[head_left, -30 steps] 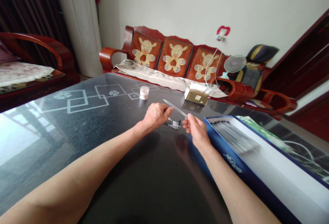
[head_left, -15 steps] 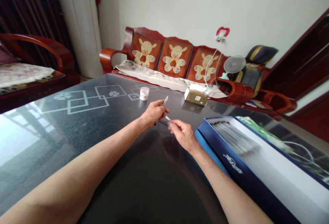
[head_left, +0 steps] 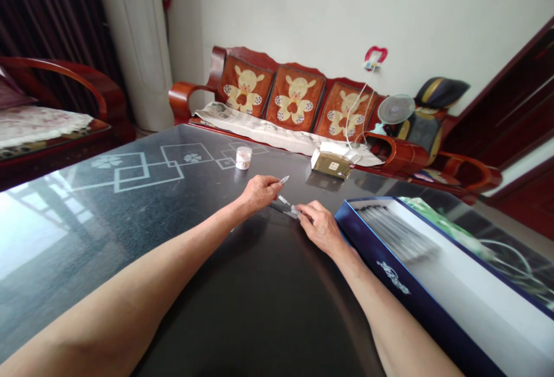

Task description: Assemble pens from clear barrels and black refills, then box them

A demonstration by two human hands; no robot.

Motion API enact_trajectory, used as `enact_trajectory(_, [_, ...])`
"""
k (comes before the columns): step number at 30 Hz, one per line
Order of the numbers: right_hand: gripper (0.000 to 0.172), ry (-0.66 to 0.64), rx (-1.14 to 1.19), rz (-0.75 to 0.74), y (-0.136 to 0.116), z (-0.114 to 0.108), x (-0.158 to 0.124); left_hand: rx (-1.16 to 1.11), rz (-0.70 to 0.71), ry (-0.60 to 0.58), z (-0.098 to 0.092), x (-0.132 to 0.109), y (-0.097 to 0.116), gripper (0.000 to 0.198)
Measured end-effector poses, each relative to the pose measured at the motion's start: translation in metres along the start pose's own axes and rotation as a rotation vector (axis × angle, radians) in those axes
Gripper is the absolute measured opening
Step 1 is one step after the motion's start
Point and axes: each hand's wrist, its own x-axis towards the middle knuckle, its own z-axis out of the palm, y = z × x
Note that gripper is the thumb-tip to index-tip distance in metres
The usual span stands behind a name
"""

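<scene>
My left hand (head_left: 259, 191) is closed around a thin clear pen barrel (head_left: 283, 179) whose tip pokes out to the right above the dark glass table (head_left: 182, 232). My right hand (head_left: 318, 226) rests on the table just right of it, fingers pinched over small pen parts (head_left: 286, 206) lying between the two hands. What exactly the right fingers grip is too small to make out. A long blue box (head_left: 389, 273) with a white inside lies right of my right hand and holds a row of grey pens (head_left: 389, 230).
A small white jar (head_left: 243, 157) and a gold carton (head_left: 331, 163) stand further back on the table. Behind the table is a red wooden sofa (head_left: 285, 97) with bear cushions, a small fan (head_left: 395, 109) and a wooden chair on the left.
The left hand took over the clear barrel and now holds it flatter, tip to the right. The right hand let go of it and dropped onto the small parts on the table.
</scene>
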Motion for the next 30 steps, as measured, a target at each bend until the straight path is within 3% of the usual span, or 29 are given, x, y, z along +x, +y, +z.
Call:
enact_trajectory(12, [0.023,-0.077,-0.097,0.007,0.009,-0.014,-0.007,0.009,-0.019,-0.04,0.001,0.0,-0.002,0.033])
enact_trajectory(16, [0.015,-0.128,-0.067,0.0,0.009,-0.016,-0.006,0.014,-0.03,-0.071,0.0,-0.002,0.0,0.032])
enact_trajectory(18, [0.011,-0.087,0.005,0.038,0.01,-0.016,-0.004,0.014,-0.033,-0.088,0.0,-0.003,0.001,0.031])
enact_trajectory(21, [0.012,0.045,0.305,0.254,0.007,-0.012,0.001,0.028,-0.03,-0.121,0.001,-0.006,0.003,0.032])
enact_trajectory(25, [0.032,0.195,1.014,0.584,-0.004,-0.006,0.01,0.058,-0.029,-0.201,0.004,-0.013,0.011,0.029])
enact_trajectory(27, [0.035,0.25,1.267,0.656,-0.01,-0.003,0.013,0.077,-0.004,-0.264,0.007,-0.016,0.014,0.028])
enact_trajectory(30, [0.03,0.3,1.413,0.684,-0.013,0.002,0.013,0.102,0.047,-0.337,0.01,-0.02,0.017,0.028])
